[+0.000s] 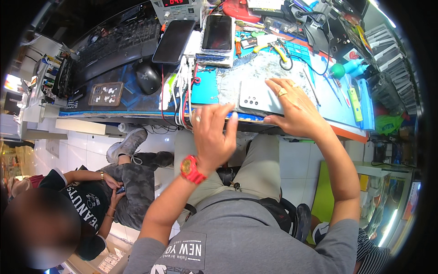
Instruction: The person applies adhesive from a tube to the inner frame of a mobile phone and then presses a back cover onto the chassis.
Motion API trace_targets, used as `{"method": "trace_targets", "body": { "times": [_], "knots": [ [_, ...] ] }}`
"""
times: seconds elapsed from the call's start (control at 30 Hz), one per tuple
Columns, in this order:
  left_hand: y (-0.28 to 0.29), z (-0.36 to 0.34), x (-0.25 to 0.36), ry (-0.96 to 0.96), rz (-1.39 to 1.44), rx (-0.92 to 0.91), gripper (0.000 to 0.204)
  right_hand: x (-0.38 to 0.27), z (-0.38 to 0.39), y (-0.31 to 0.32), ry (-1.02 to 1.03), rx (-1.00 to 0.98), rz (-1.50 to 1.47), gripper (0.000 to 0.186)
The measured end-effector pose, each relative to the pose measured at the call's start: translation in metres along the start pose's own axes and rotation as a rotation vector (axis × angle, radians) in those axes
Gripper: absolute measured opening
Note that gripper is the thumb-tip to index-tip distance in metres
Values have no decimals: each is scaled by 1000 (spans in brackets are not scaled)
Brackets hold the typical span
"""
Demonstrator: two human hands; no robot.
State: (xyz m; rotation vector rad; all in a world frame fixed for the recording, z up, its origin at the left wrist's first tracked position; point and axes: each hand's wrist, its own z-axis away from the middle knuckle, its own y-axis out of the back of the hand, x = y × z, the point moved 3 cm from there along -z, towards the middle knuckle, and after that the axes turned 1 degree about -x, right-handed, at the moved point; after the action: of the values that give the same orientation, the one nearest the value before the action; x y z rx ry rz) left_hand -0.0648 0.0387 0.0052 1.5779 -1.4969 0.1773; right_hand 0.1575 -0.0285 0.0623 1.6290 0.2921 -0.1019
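A white smartphone (261, 95) lies on the marbled work mat (232, 77) at the bench's near edge, its back and camera lenses facing up. My right hand (294, 106) spans its right part, fingertips at the far side and thumb at the near edge, covering that end. My left hand (214, 134), a red watch (192, 170) on its wrist, hovers before the bench edge near the phone's left end. Its fingers are bent but apart, with nothing seen in them. A small blue pad (205, 86) lies just beyond it.
Two dark-screened phones (173, 42) stand farther back, one on stacked boxes. Yellow-handled pliers (280, 52) and small tools lie beyond the mat. White cables (181, 93) hang over the edge. Left are a mouse (148, 77), keyboard (116, 50) and phone case (106, 94). Someone (98, 201) sits at lower left.
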Motion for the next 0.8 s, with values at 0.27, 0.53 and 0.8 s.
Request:
{"method": "trace_targets", "body": {
  "times": [0.27, 0.53, 0.8],
  "knots": [
    [-67, 58, 18, 837, 1115, -256, 38, -18, 25, -12, -184, 177, -19, 89],
    [-28, 78, 49, 844, 1185, -142, 31, -120, 90, -43, -364, 291, -316, 99],
    [20, 105, 55, 854, 1051, -409, 36, -109, 108, -58, -431, 403, -923, 40]
  ]
}}
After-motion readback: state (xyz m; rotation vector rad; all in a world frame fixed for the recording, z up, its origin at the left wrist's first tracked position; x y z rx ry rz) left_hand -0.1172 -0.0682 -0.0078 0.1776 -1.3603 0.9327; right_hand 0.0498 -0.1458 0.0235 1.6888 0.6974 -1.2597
